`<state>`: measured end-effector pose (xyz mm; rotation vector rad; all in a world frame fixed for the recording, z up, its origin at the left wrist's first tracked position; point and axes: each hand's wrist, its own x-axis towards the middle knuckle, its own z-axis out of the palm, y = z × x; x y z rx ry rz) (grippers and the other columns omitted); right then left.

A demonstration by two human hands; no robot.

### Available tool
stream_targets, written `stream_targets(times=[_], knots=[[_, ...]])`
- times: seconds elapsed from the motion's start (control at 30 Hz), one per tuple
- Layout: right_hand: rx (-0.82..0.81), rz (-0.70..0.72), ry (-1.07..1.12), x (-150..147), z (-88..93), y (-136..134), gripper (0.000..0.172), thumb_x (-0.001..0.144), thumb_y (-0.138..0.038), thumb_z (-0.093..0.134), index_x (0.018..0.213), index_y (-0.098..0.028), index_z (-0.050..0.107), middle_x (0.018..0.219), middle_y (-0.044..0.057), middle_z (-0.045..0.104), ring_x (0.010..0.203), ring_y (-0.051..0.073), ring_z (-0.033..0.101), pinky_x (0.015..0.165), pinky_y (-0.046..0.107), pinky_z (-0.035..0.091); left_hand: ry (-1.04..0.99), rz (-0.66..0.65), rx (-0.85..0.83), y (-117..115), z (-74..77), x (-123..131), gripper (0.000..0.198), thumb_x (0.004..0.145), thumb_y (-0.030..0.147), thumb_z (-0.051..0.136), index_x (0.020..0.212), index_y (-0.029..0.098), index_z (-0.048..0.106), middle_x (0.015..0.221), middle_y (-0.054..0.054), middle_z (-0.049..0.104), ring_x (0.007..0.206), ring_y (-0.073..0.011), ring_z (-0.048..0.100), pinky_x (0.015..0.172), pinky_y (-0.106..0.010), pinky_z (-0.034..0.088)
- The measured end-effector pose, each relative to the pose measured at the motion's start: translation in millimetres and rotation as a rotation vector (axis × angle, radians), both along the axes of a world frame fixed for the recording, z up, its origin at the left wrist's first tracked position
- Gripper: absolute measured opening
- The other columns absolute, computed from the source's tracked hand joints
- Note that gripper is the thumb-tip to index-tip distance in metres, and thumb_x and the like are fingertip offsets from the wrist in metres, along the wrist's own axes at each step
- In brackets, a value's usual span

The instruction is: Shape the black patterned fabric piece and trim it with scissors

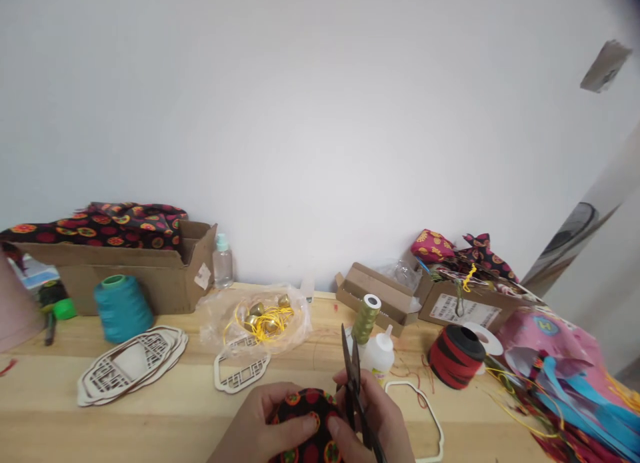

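Note:
At the bottom middle, my left hand grips a small padded piece covered in black fabric with red and orange circles. My right hand holds black scissors by the handles, and its thumb rests on the fabric piece. The blades point upward, nearly closed, just right of the piece. Both hands hover above the wooden table near its front edge.
Wooden cut-out frames, a teal thread cone, a bag of gold bells, an olive spool, a glue bottle, a red-black ribbon roll, cardboard boxes with fabric and pink-blue material lie around.

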<state>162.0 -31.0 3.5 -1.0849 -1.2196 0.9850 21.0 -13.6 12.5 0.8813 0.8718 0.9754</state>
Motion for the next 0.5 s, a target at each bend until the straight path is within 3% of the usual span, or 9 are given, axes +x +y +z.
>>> stream_targets(times=[0.13,0.27,0.4,0.5], knots=[[0.011,-0.005,-0.088,-1,-6.4,2,0.033,0.052,-0.011,0.056,0.084,-0.019,0.057,0.056,-0.004,0.052,0.049,0.011,0.046,0.046,0.019,0.035,0.131,0.069,0.092,0,-8.5,1,0.013,0.053,0.023,0.074,0.057,0.014,0.066,0.052,0.001,0.064,0.053,-0.0118,0.056,0.051,-0.019,0.041],[0.066,-0.062,-0.082,0,-10.0,4,0.029,0.058,-0.016,0.058,0.086,-0.019,0.056,0.059,-0.003,0.054,0.048,0.011,0.047,0.042,0.018,0.035,0.131,0.056,0.063,-1,-5.1,-1,0.018,0.054,0.028,0.073,0.062,0.013,0.067,0.058,-0.003,0.068,0.057,-0.0162,0.059,0.054,-0.023,0.044],[0.302,-0.272,-0.305,4,-5.1,1,0.026,0.066,-0.019,0.060,0.092,-0.021,0.055,0.068,0.001,0.061,0.046,0.011,0.047,0.048,0.022,0.041,0.175,0.140,0.068,-4,6.8,-1,0.018,0.053,0.030,0.073,0.060,0.014,0.068,0.059,-0.004,0.070,0.057,-0.0183,0.060,0.053,-0.024,0.046],[0.462,-0.305,-0.528,5,-1.6,-2,0.025,0.067,-0.015,0.059,0.090,-0.024,0.058,0.066,0.001,0.062,0.051,0.015,0.053,0.052,0.024,0.043,0.243,0.147,0.138,-8,13.5,2,0.015,0.057,0.029,0.072,0.062,0.015,0.071,0.060,-0.004,0.070,0.058,-0.0191,0.061,0.055,-0.024,0.048]])
